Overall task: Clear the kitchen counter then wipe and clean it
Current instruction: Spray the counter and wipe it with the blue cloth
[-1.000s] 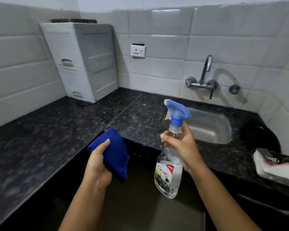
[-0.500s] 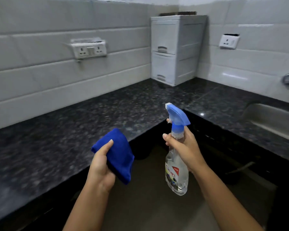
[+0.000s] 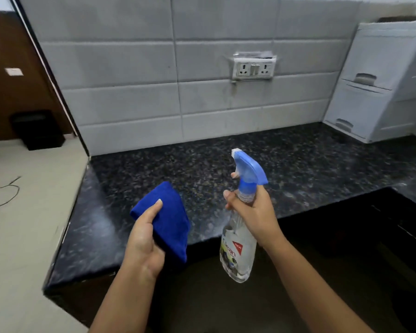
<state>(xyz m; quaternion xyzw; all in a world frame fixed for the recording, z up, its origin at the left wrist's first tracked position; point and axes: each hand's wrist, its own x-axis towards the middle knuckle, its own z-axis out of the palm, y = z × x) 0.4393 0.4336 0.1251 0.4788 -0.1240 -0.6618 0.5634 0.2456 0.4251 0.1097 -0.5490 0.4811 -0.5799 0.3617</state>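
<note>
Left hand [image 3: 143,239] gripping a folded blue cloth [image 3: 165,217] above the black granite counter [image 3: 298,164] edge, right hand [image 3: 255,215] clasping the neck of a clear spray bottle [image 3: 238,251], forefinger on its trigger, nozzle facing the tiled wall [image 3: 130,92].

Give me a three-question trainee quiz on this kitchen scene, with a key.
1. Which hand grips the spray bottle?
2. True or false: the blue cloth lies flat on the counter.
3. What is mounted on the tiled wall above the counter? A tap, B socket panel, C clock.
Key: 1 the right hand. 2 false, the left hand holds the blue cloth. 3 B, the socket panel.
</note>
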